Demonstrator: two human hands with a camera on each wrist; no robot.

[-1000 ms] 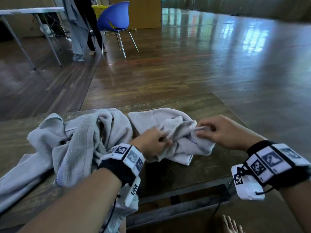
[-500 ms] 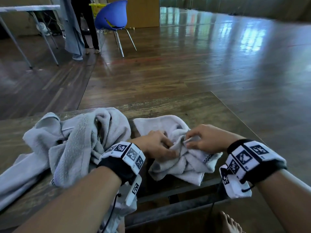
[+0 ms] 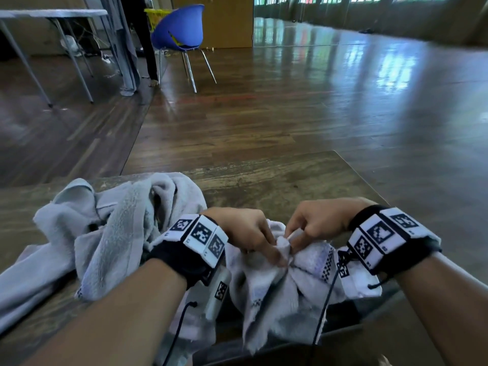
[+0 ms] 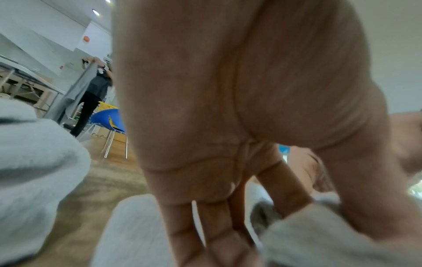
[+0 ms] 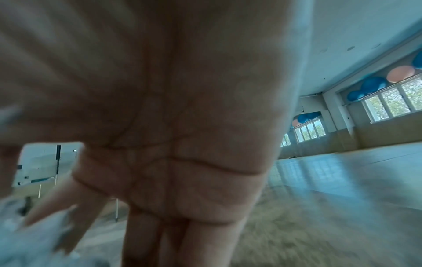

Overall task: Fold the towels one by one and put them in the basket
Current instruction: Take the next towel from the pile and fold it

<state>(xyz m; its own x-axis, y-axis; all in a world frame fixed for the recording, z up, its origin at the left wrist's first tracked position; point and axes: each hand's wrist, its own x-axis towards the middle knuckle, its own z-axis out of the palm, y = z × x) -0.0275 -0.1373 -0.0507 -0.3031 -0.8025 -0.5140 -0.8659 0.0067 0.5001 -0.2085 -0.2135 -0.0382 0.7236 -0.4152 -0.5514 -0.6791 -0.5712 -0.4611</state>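
Note:
A small white towel (image 3: 274, 294) with a checkered band hangs bunched over the near edge of the wooden table (image 3: 277, 180). My left hand (image 3: 248, 236) and right hand (image 3: 314, 225) meet above it and both pinch its gathered top edge. In the left wrist view the left hand (image 4: 228, 162) has thumb and fingers down in the pale towel (image 4: 319, 240). In the right wrist view the right hand (image 5: 164, 162) fills the frame, fingers pointing down, with a blurred bit of towel (image 5: 34, 234) at lower left. A heap of larger grey towels (image 3: 111, 228) lies on the table to the left.
Past the table lies open wood floor. At the far left stand a blue chair (image 3: 182, 30) with a yellow basket (image 3: 155, 17) behind it, a folding table (image 3: 47, 17), and a person (image 4: 93, 97) holding up a grey cloth.
Both hands have drawn the small white towel toward me, from flat on the table to over its near edge, and have come together at its gathered top.

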